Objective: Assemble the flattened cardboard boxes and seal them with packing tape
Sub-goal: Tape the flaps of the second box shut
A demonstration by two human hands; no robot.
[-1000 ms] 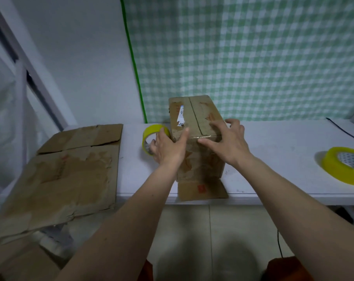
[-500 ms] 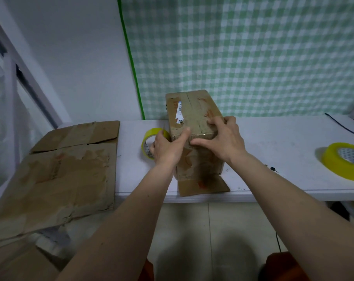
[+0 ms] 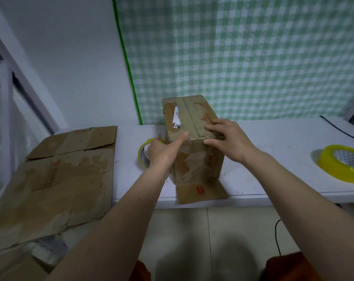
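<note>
curtain: green-white check, hung behind table | table: white, against wall | wall: plain white, left of curtain | cable: black, on table at far right | floor: pale tile, below table edge

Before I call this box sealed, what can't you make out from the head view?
- Box far end and bottom: hidden by the box itself.
- Tape roll beside it: mostly behind the left hand, grip unclear.
- Top seam's near end: partly under the right hand.
- Label print: too small.
</note>
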